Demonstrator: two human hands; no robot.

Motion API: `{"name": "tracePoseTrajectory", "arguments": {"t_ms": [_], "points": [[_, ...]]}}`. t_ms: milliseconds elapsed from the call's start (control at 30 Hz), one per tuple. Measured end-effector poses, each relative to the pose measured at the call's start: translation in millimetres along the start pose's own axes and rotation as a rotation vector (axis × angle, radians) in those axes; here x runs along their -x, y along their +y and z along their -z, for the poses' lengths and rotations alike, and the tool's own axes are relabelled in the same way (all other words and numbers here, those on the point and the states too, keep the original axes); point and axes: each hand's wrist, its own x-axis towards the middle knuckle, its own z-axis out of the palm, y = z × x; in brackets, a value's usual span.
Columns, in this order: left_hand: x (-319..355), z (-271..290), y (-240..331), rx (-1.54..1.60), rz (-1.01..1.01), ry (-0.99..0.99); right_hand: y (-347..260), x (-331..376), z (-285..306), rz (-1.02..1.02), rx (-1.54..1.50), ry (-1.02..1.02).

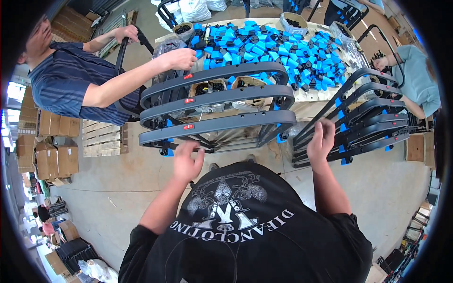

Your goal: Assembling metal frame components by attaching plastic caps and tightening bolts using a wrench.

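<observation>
My left hand (188, 162) is just below the nearest black curved frame (217, 128), its thumb apart from its bent fingers and no object visible in it. My right hand (321, 144) is raised between two groups of frames, fingers upward and loosely bent, with nothing visible in it. Two more curved frames (217, 97) stand behind the nearest one; each carries a small red piece (189, 127) on its front bar. Blue feet (281, 137) show at their lower ends. Right of my right hand, several similar black frames (373, 120) lean close together.
A table (351, 59) ahead bears a large heap of blue and black plastic parts (278, 49) and tubs of small black pieces (293, 23). One co-worker (71, 85) stands at left, another (417, 75) at right. Cardboard boxes (56, 160) and a wooden pallet (101, 137) lie left.
</observation>
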Motion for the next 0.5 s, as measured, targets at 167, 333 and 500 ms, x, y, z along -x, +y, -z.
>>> {"name": "tracePoseTrajectory", "arguments": {"t_ms": [167, 333, 500], "points": [[-100, -80, -69, 0.777, 1.074, 0.154, 72, 64, 52, -0.346, 0.082, -0.126], [-148, -116, -137, 1.128, 1.093, -0.290, 93, 118, 92, -0.602, 0.332, -0.441], [-133, -133, -146, 1.354, 1.105, -0.685, 110, 134, 124, -0.782, 0.394, -0.514]]}}
